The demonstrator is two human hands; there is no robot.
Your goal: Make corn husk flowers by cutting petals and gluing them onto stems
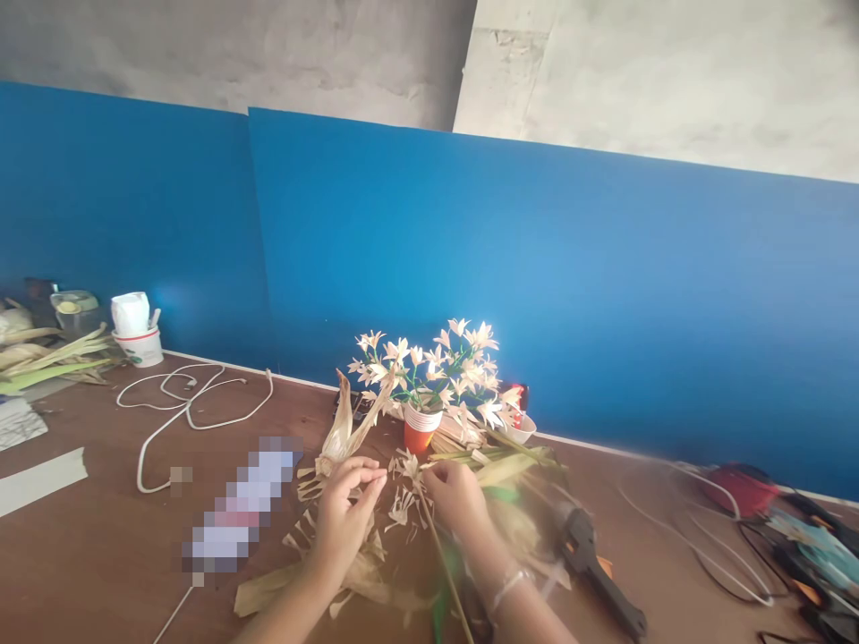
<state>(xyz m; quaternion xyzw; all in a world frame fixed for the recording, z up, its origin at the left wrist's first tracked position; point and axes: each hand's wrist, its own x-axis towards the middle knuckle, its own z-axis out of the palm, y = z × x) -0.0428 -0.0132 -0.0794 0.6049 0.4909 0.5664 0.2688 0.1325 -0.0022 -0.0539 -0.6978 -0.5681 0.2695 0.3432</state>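
My left hand [347, 505] is raised over the table with thumb and fingertips pinched together; whatever sits between them is too small to make out. Opposite it, my right hand [457, 499] has its fingers closed, and what they hold is hidden. A pale corn-husk flower [409, 467] shows between the two hands. A long thin stalk [439, 546] slants down beside my right fingers. Below lies a cut piece of husk [401, 508]. Just behind stands a red-and-white paper cup [420, 431] filled with cream husk flowers [463, 362] on green stems.
Dry husks [342, 429] and scraps surround the hands. A black glue gun [600, 572] lies right, near a red pouch [738, 487] and cables. Left are a pixelated phone-like object [242, 510], a white cable [181, 407] and a white tub [139, 346]. A blue partition [537, 286] closes the back.
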